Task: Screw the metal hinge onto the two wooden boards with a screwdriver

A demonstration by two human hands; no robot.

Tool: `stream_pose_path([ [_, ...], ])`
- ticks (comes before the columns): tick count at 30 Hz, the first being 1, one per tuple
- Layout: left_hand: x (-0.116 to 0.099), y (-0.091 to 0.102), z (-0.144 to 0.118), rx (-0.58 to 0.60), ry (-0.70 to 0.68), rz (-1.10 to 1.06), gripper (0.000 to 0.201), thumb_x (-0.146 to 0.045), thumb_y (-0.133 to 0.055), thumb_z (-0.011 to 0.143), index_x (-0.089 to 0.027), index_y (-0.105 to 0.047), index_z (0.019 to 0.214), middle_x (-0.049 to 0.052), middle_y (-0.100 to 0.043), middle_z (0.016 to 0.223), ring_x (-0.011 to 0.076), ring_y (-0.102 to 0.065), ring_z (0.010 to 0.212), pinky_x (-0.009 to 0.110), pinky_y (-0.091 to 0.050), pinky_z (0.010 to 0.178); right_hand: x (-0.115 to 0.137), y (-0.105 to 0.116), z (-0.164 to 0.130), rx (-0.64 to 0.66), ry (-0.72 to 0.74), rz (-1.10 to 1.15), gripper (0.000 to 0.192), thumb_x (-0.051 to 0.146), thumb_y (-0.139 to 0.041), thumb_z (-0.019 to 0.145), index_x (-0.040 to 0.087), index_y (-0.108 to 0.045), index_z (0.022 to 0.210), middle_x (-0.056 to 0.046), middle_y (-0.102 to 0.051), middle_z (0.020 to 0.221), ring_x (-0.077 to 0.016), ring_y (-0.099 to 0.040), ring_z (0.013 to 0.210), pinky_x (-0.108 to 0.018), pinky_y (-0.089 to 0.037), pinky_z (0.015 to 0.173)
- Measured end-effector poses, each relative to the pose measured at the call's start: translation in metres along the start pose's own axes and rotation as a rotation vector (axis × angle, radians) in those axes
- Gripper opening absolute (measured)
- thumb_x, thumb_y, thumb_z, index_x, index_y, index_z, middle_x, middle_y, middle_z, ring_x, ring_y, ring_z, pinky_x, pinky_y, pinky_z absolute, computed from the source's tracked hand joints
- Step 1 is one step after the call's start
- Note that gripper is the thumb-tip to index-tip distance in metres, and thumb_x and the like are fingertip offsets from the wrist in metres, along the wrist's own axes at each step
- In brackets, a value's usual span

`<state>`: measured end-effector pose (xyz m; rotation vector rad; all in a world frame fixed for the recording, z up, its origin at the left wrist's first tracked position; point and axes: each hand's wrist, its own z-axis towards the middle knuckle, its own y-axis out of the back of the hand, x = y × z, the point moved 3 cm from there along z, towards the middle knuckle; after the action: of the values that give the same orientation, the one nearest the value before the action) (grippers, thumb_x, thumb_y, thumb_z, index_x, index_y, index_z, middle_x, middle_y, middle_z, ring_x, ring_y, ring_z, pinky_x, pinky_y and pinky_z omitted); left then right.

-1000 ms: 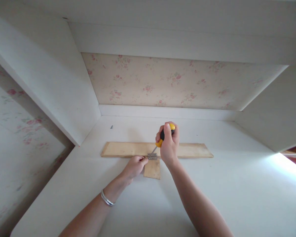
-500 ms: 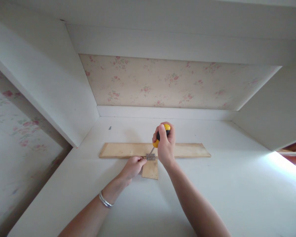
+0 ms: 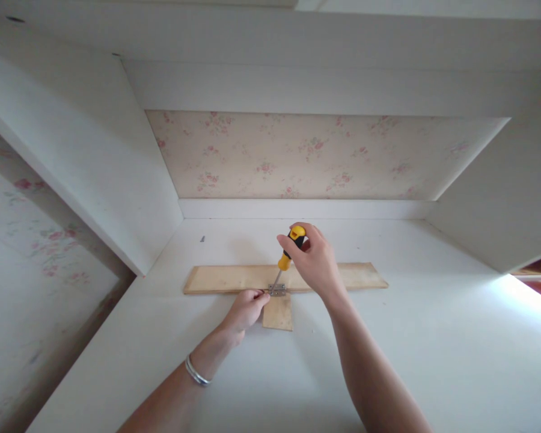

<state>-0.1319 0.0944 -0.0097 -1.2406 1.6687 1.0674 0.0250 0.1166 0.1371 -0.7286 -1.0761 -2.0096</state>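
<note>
My right hand has its fingers round the yellow and black handle of a screwdriver. The shaft slants down to the left, and its tip meets a small metal hinge. That hinge lies across the joint between a long wooden board and a short wooden piece. At the hinge's left end, my left hand is closed in a pinch, its thumb beside the screwdriver tip. What the pinched fingertips hold is hidden.
The boards lie on a white surface with a small dark metal bit, perhaps a screw, behind them. White panels rise at left and right. Floral wallpaper shows at the back, below an overhanging white panel.
My right hand has loosened its fist and shifted right around the handle, thumb now extended along it. The screwdriver tip stays at the hinge. My left hand keeps its place; the view shifts slightly.
</note>
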Motion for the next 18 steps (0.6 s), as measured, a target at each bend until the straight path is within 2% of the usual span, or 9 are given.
stream_pose_path([
  [2, -0.001, -0.001, -0.001, 0.013, -0.027, -0.014, 0.031, -0.043, -0.059, 0.07, -0.012, -0.065, 0.071, 0.004, -0.063, 0.072, 0.0161, -0.051, 0.071, 0.024, -0.032, 0.061, -0.001, 0.008, 0.001, 0.056, -0.028, -0.047, 0.038, 0.042, -0.052, 0.078, 0.025, -0.052, 0.113, -0.001, -0.059, 0.084, -0.0137, -0.051, 0.059, -0.029, -0.041, 0.063],
  [4, 0.0, -0.003, -0.001, -0.006, -0.02, -0.031, 0.03, -0.042, -0.059, 0.071, -0.013, -0.063, 0.07, 0.002, -0.058, 0.066, 0.0131, -0.047, 0.063, 0.023, -0.029, 0.056, 0.0, 0.01, -0.001, 0.115, -0.027, -0.097, 0.042, 0.034, -0.047, 0.079, 0.026, -0.046, 0.121, -0.001, -0.06, 0.082, -0.0154, -0.053, 0.06, -0.029, -0.04, 0.061],
  [6, 0.004, -0.006, -0.001, -0.023, 0.031, -0.059, 0.028, -0.041, -0.058, 0.071, -0.013, -0.06, 0.069, -0.001, -0.051, 0.059, 0.0099, -0.039, 0.053, 0.023, -0.023, 0.049, 0.003, 0.006, -0.004, 0.136, -0.006, -0.151, 0.039, 0.031, -0.044, 0.08, 0.026, -0.046, 0.118, -0.002, -0.061, 0.082, -0.0175, -0.055, 0.064, -0.029, -0.039, 0.061],
  [9, 0.007, -0.01, -0.001, -0.016, 0.078, -0.112, 0.026, -0.041, -0.057, 0.072, -0.015, -0.056, 0.07, -0.004, -0.044, 0.054, 0.0077, -0.031, 0.046, 0.023, -0.016, 0.045, 0.006, -0.003, -0.009, 0.074, 0.015, -0.173, 0.034, 0.039, -0.046, 0.081, 0.025, -0.047, 0.112, -0.002, -0.061, 0.081, -0.0185, -0.056, 0.066, -0.03, -0.04, 0.062],
  [11, 0.006, -0.011, -0.002, -0.011, 0.056, -0.137, 0.027, -0.041, -0.058, 0.071, -0.014, -0.056, 0.07, -0.003, -0.044, 0.056, 0.0072, -0.032, 0.047, 0.022, -0.016, 0.044, 0.008, -0.009, -0.011, 0.063, 0.036, -0.136, 0.035, 0.039, -0.046, 0.082, 0.024, -0.044, 0.113, -0.002, -0.061, 0.082, -0.0182, -0.057, 0.069, -0.03, -0.041, 0.065],
  [15, 0.008, -0.01, -0.001, 0.012, 0.039, -0.139, 0.028, -0.042, -0.059, 0.07, -0.014, -0.054, 0.068, -0.004, -0.042, 0.055, 0.0068, -0.033, 0.047, 0.022, -0.016, 0.044, 0.009, -0.014, -0.014, 0.137, 0.056, -0.091, 0.044, 0.027, -0.045, 0.077, 0.024, -0.039, 0.121, -0.003, -0.061, 0.09, -0.0185, -0.058, 0.073, -0.031, -0.043, 0.067],
  [18, 0.012, -0.008, 0.001, 0.033, 0.056, -0.14, 0.03, -0.044, -0.059, 0.07, -0.016, -0.052, 0.067, -0.006, -0.035, 0.05, 0.0065, -0.028, 0.044, 0.023, -0.013, 0.043, 0.011, -0.011, -0.015, 0.062, 0.039, -0.122, 0.041, 0.033, -0.048, 0.077, 0.024, -0.042, 0.117, -0.004, -0.061, 0.089, -0.0196, -0.058, 0.071, -0.032, -0.043, 0.064],
])
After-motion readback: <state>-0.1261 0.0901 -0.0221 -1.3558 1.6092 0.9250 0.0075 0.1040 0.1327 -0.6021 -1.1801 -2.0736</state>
